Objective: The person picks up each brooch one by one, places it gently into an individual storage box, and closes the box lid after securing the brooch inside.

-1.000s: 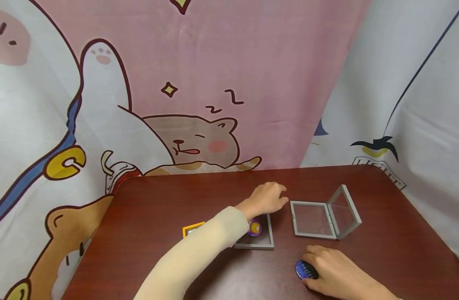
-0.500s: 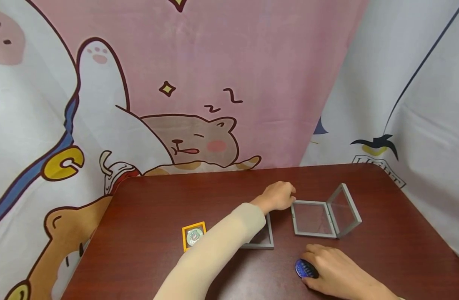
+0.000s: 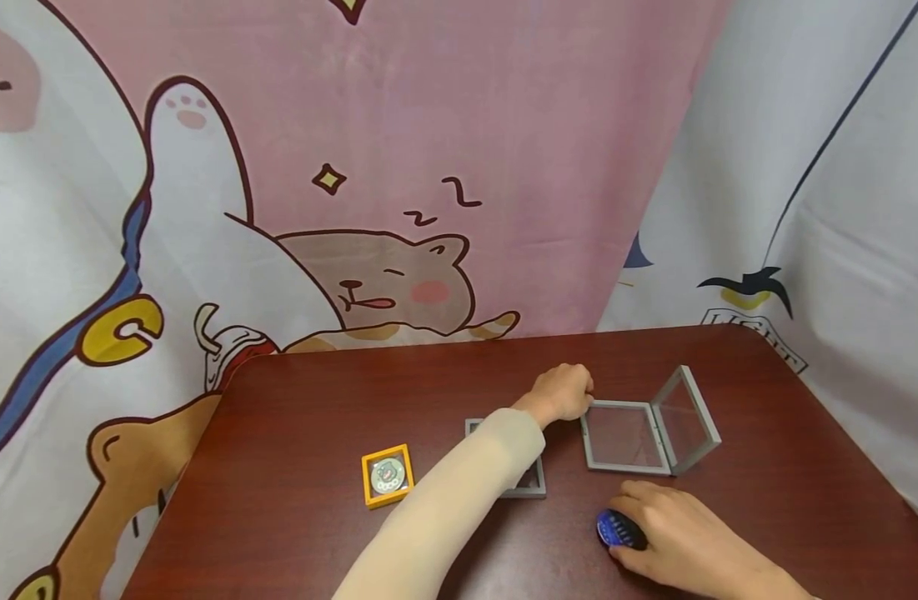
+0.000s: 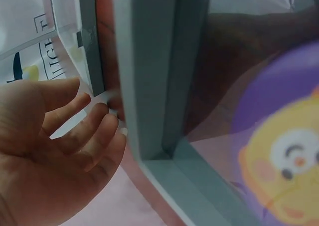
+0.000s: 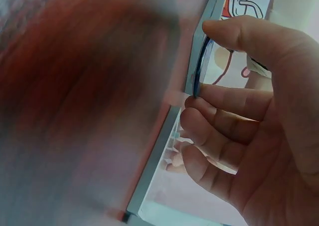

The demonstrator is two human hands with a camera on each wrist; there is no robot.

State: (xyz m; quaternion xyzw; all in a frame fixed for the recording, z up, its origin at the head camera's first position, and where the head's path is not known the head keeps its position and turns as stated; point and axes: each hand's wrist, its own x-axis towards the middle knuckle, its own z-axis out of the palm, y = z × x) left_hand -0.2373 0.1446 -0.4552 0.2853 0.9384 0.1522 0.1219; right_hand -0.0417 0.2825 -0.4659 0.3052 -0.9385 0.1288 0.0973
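A grey hinged clear case (image 3: 627, 470) lies open, its lid (image 3: 702, 417) tilted up on the right. My left hand (image 3: 564, 392) is at its far left corner; in the left wrist view the loosely bent fingers of that hand (image 4: 60, 151) are beside the case's end (image 4: 89, 41). My right hand (image 3: 672, 533) pinches a round blue badge (image 3: 612, 529) in front of the case; the right wrist view shows the badge (image 5: 201, 66) edge-on between thumb and index finger. Another grey frame (image 3: 522, 493), partly under the left sleeve, holds a purple badge (image 4: 259, 96) with a yellow face.
A small yellow square frame (image 3: 388, 501) with a round pale badge inside lies left of the left forearm (image 3: 443, 508). The dark red table (image 3: 293, 500) ends at a printed cloth (image 3: 541, 167) hanging behind it.
My left hand has moved right to the open case's corner, its sleeve uncovering the yellow frame and covering the purple badge. The right hand keeps the blue badge, nearly still.
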